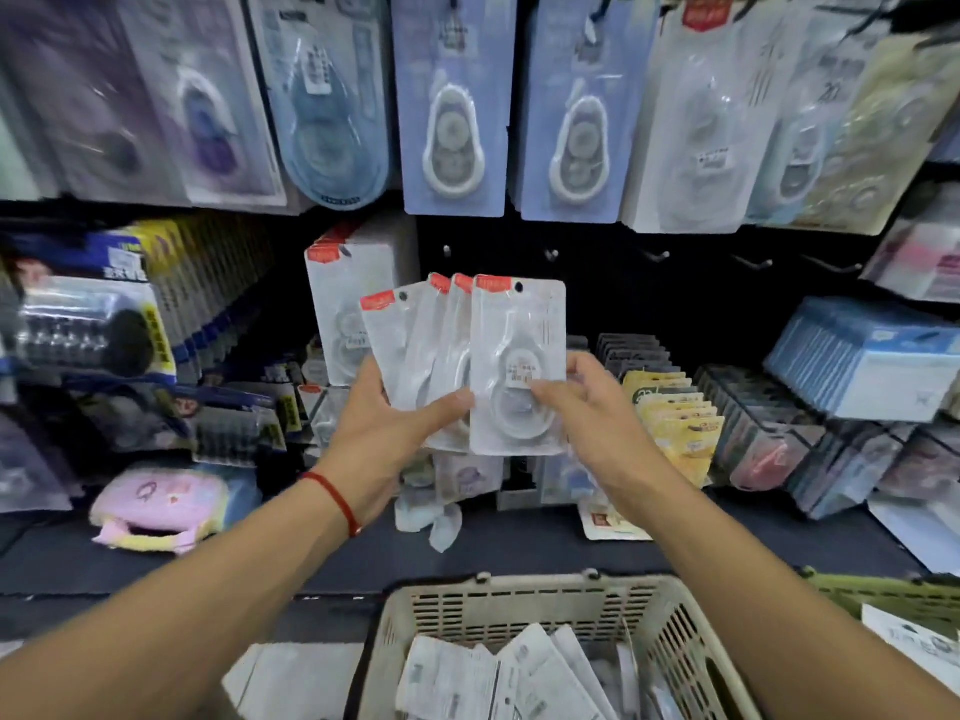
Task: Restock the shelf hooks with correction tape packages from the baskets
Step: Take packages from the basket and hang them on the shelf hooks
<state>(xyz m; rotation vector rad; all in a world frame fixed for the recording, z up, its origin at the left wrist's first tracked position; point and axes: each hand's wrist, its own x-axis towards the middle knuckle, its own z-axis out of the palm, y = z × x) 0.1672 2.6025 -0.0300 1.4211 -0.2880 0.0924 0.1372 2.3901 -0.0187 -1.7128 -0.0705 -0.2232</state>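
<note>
My left hand [387, 433] grips a fanned stack of several white correction tape packages [421, 345] with red top labels, held upright in front of the shelf. My right hand [587, 402] pinches the frontmost package [519, 324] by its lower right side. Behind the fan, more of the same packages [353, 283] hang on a hook. To the right of them, a row of bare hooks [550, 254] sticks out of the dark back panel. Below, a beige basket [519, 595] holds more white packages [498, 678].
Blue and white correction tape cards [452, 111] hang in the row above. Yellow packs [675, 418] and blue boxes [862, 361] stand at right, black-and-yellow packs [93, 324] at left. A pink pouch [156, 506] lies on the dark shelf ledge. A green basket [893, 595] sits at right.
</note>
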